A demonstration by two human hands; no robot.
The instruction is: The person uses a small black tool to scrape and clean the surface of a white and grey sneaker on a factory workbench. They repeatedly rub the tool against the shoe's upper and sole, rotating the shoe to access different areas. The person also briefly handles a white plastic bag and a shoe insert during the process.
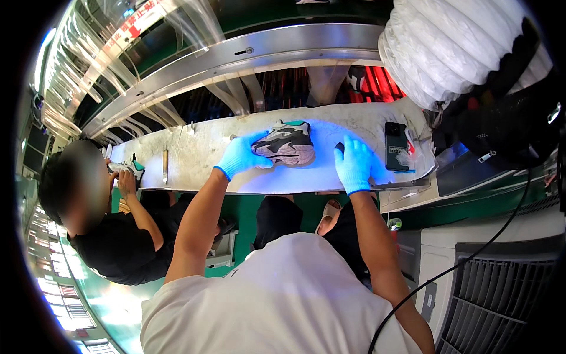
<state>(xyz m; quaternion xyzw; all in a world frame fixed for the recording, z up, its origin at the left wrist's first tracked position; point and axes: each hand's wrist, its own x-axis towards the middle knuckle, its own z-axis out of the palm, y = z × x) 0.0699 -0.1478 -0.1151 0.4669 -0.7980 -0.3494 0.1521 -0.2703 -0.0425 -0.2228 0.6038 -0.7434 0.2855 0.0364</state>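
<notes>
A grey, black and white sneaker (289, 146) with a teal patch lies on the pale worktable (206, 141) in front of me. My left hand (240, 156), in a glove that glows blue, grips one end of it, with thumb and fingers on either side. To the right of the sneaker, apart from it, my gloved right hand (354, 164) is closed around a small dark thing (339, 147). Only its end shows at the thumb, so its kind cannot be made out. Blue-violet light falls on both gloves and the table between them.
A black phone (396, 144) lies right of my right hand. Further left are a wooden-handled tool (165, 167) and a co-worker (112, 218) handling another sneaker (137, 167). Behind the table runs a metal-framed machine (253, 50) with clear strips. A white ribbed duct (448, 47) hangs far right.
</notes>
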